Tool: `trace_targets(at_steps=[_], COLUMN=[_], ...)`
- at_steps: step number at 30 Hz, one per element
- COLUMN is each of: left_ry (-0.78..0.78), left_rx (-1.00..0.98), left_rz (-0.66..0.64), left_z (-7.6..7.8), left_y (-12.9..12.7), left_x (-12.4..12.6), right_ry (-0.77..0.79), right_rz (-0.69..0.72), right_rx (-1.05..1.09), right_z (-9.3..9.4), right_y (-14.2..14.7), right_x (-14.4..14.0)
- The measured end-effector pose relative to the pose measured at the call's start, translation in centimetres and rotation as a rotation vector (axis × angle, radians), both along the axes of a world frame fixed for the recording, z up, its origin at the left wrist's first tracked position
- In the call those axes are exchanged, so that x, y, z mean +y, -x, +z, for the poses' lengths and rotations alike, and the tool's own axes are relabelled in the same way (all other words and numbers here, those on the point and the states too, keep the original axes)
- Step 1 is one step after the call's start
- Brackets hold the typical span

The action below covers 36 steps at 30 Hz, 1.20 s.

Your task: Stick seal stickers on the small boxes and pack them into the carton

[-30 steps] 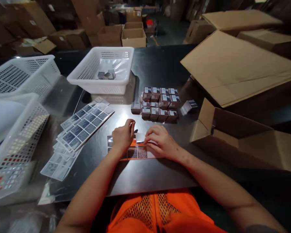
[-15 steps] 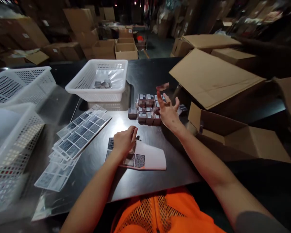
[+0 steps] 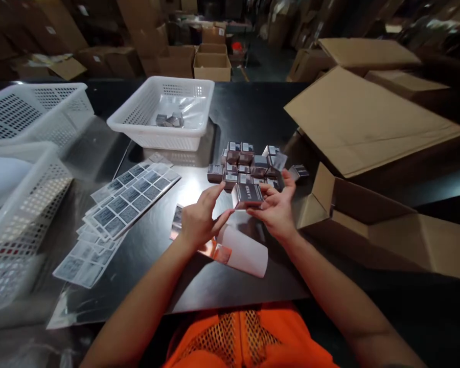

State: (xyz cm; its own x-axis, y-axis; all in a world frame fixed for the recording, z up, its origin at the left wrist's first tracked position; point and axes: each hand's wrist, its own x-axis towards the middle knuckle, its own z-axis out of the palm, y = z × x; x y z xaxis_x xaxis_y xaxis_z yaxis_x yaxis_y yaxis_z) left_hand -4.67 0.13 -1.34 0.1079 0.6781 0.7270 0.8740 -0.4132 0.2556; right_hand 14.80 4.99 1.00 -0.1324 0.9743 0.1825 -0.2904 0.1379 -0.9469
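My right hand [image 3: 278,212] grips a small dark carton [image 3: 247,196] with pale lettering, held above the table. A small translucent square [image 3: 279,161] shows by a raised fingertip of that hand; whether it sticks to the finger I cannot tell. Thumb and fingers apart, my left hand [image 3: 201,217] is at the carton's left end and appears to hold nothing. Beneath it lies a sheet of stickers [image 3: 249,251], partly bare white backing, with shiny squares at its left. Just behind my hands stand several similar small cartons [image 3: 233,156] in a group.
Overlapping printed sticker sheets [image 3: 128,199] lie at the left. Behind them stands a white basket [image 3: 159,130] with a few small items inside; more white baskets [image 3: 71,99] line the left edge. An open cardboard box [image 3: 352,225] sits at the right, beside a larger carton [image 3: 371,122].
My right hand has come from the carton group toward my left hand, now with a carton in it. My left hand has lifted off the sticker sheet and opened its fingers.
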Motion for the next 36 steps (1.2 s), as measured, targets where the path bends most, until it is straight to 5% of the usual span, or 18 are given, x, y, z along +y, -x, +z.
trace_targets(at_steps=[7,12,16,19,22,26,29,33,36], left_ry=[0.034,-0.09,-0.128,-0.111,-0.026,0.054,0.075,0.056,0.024], left_rx=[-0.047,-0.063,0.044,-0.003,-0.08,-0.116,-0.097,-0.022,0.049], left_rz=[-0.264,-0.338,-0.23,-0.227,-0.229,-0.209,-0.214,-0.239,-0.263], left_z=[1.6,2.2,2.0,2.2,2.5,2.9,2.9,2.7,2.6], left_y=[-0.1,-0.2,-0.2,-0.1,0.1,0.1,-0.1,-0.2,-0.4], left_x=[-0.6,-0.7,-0.8,-0.9,-1.1,-1.2,-1.3,-1.2,-1.1], right_ry=[0.585,0.719,0.678,0.472,0.163,-0.174,-0.25,-0.093,-0.073], right_rz=[0.43,0.548,0.534,0.432,0.087,-0.289,-0.237,-0.04,-0.025], right_rx=[0.3,0.402,0.34,0.043,-0.209,-0.236,-0.147,-0.172,-0.316], right_z=[0.3,0.8,0.6,0.1,-0.1,0.8,1.8,2.4,1.9], right_y=[-0.4,-0.4,-0.1,-0.3,-1.5,-3.6,-4.3,-4.1,-3.5], right_x=[-2.1,-2.6,-3.1,-3.0,-2.1,-0.5,-0.2,-1.0,-1.9])
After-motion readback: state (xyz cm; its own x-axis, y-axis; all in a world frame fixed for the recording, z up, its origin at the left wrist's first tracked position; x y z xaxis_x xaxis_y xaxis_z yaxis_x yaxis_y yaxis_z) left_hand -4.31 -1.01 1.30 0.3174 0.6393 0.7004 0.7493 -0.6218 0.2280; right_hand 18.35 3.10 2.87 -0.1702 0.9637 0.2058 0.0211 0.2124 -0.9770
